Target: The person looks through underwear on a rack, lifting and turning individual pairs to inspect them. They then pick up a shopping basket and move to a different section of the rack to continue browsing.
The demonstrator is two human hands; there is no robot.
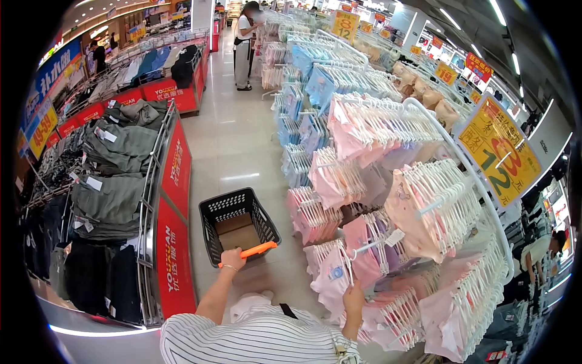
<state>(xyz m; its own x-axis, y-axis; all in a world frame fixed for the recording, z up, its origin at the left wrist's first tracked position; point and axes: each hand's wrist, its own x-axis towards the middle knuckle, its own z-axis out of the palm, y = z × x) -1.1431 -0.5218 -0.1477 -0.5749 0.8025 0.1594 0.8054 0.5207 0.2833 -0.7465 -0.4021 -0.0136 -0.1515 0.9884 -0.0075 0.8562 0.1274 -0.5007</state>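
My left hand (233, 259) is wrapped round the orange handle (259, 249) of a black plastic shopping basket (209, 227). The basket hangs ahead of me over the aisle, and a brown bottom shows inside. At the front of a rack, my right hand (353, 298) is closed on the end of a white hanger (350, 273). Pale pink underpants (331, 284) with a small blue print hang right beside that hand. More pink pairs (391, 312) on white hangers lie just behind and to the right of it.
A white rail (494, 227) curves round the underwear rack on my right. Red-sided bins (172, 242) with folded dark trousers (109, 203) line the left. The tiled aisle (233, 136) runs ahead to a standing person (244, 48). Another person (539, 252) is at far right.
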